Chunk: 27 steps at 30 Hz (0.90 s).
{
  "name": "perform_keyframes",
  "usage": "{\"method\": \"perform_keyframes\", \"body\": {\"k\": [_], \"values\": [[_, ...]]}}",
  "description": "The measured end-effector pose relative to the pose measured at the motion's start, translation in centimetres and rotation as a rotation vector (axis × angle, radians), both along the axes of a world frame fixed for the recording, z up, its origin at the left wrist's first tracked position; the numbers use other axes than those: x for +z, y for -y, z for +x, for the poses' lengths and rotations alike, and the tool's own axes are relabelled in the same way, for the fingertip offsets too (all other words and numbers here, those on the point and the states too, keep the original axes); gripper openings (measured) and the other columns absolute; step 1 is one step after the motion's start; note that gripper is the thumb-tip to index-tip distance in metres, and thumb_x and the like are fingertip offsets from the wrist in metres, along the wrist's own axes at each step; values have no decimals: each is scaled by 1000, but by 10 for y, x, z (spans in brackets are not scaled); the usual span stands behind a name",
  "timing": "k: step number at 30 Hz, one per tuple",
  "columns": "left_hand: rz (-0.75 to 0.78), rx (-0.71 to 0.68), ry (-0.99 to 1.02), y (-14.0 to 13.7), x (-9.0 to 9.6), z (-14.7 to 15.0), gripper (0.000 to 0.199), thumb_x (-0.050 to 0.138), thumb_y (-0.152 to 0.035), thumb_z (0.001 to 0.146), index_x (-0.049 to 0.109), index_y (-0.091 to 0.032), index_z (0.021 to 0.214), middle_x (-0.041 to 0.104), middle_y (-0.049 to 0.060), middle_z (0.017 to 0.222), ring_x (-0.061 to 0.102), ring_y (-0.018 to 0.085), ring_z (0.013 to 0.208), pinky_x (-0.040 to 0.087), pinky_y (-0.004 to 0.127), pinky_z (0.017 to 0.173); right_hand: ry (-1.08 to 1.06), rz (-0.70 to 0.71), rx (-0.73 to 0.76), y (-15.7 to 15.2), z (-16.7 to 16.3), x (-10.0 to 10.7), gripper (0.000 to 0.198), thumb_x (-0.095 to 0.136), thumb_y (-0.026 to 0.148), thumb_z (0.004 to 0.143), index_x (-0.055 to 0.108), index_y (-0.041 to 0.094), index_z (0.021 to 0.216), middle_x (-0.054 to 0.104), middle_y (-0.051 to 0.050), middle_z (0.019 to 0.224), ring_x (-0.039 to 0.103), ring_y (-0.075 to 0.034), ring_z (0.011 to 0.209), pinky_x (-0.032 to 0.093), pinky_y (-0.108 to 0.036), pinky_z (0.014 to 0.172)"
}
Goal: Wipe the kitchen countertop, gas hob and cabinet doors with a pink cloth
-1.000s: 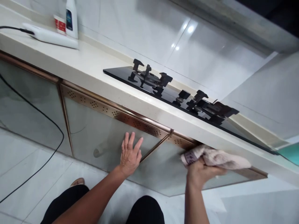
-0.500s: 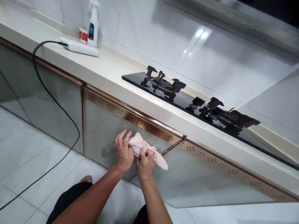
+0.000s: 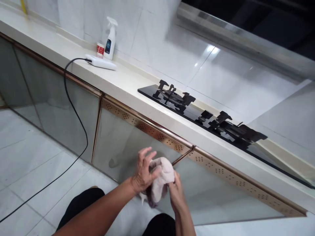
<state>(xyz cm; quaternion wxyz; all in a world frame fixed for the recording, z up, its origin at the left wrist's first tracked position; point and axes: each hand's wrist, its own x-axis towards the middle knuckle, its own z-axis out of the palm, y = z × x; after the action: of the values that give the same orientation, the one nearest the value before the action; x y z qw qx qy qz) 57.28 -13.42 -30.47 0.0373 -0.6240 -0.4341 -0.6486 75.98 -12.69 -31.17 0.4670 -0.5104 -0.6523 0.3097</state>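
Observation:
A pale pink cloth (image 3: 164, 172) hangs bunched up in front of the glass cabinet doors, its lower end drooping in folds. My right hand (image 3: 176, 188) grips it from the right side, fingers partly hidden behind the folds. At the cloth's left edge is my left hand (image 3: 145, 170), its fingers spread and curved, the thumb lying against or just before the fabric. Behind both hands is a greyish glass cabinet door (image 3: 118, 141) with a perforated copper-coloured strip (image 3: 142, 126) along its top.
Above the doors runs a white countertop (image 3: 128, 87) carrying a black gas stove (image 3: 155, 93). Farther left stand a spray bottle (image 3: 110, 41), a red and white cup (image 3: 100, 49) and a white device (image 3: 102, 63). Its black cable (image 3: 85, 131) drops to the tiled floor. A range hood (image 3: 236, 29) overhangs.
The cloth has come away from the door, lower and to the right, and is now bunched and drooping. My left hand has spread its fingers. The view has shifted slightly.

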Motion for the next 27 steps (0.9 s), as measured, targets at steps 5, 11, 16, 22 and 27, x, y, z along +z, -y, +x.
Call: {"method": "perform_keyframes", "body": {"k": [5,11,16,22,27], "values": [[10,-231,59,6,-6,29,93,71,-56,78,24,-25,152,29,21,154,39,35,142,43,53,111,38,74,223,7,-15,75,51,58,44,89,56,23,136,60,-8,129,59,-23,115,50,-36,97],[-123,-54,556,-6,13,10,57,52,-34,95,30,-23,146,64,12,125,67,19,109,58,34,93,479,598,171,6,-23,184,44,52,41,95,59,25,135,59,-12,128,58,-24,112,51,-46,93],[66,394,480,-29,47,-37,64,53,-32,95,21,-21,150,45,18,144,52,22,131,46,39,110,632,993,-296,-48,-13,230,44,37,42,99,71,16,109,69,-12,105,60,-23,98,45,-37,79],[82,517,73,-57,54,-34,57,72,-45,80,51,-26,129,26,15,152,28,39,143,33,62,114,888,962,-523,-79,-14,207,44,36,40,96,74,18,92,67,-7,80,47,-17,64,23,-29,58],[64,464,-100,-52,24,9,55,76,-61,70,62,-30,113,30,9,148,25,39,139,29,64,114,922,990,-573,-72,-11,206,46,32,34,97,75,18,97,69,-8,82,44,-16,60,20,-29,55]]}}
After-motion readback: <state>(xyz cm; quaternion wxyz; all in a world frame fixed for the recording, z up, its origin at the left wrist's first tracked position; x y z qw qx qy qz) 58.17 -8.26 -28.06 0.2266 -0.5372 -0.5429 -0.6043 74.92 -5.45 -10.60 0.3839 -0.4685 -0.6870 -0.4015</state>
